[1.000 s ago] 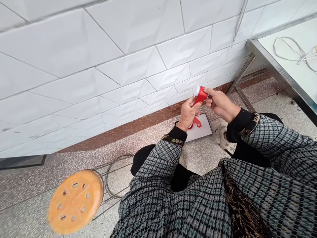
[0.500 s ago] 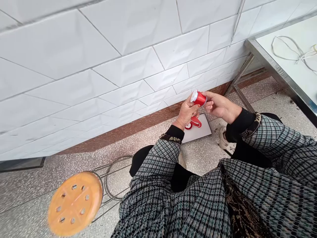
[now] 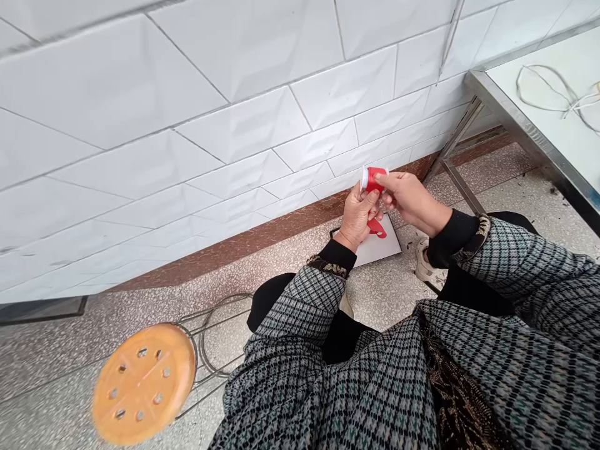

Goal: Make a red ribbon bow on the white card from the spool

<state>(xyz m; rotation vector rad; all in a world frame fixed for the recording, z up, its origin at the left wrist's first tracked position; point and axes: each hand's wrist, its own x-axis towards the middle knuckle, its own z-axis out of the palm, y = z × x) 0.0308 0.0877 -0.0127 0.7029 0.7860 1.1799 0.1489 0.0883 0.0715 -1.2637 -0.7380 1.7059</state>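
Observation:
A small spool of red ribbon (image 3: 375, 181) with white end rims is held up in front of the wall. My left hand (image 3: 355, 217) is closed round its lower left side, thumb against the red winding. From the right, my right hand (image 3: 415, 197) pinches the red winding with thumb and forefinger. I cannot tell whether a loose end is between those fingers. Under my hands, a red piece with a loop-shaped end (image 3: 377, 229) shows above a white, dark-edged board (image 3: 380, 249) on the floor. My left hand covers part of both.
White tiles cover the wall (image 3: 253, 137) ahead. At the right stands a metal-edged table (image 3: 520, 112) with a white cable (image 3: 569, 103) on top. An orange round stool (image 3: 145, 384) with wire-like legs is at the lower left, on the speckled floor (image 3: 379, 300).
The spool has turned so its white end faces left. My right fingers have moved from its right end onto the red winding. My left hand has shifted slightly right.

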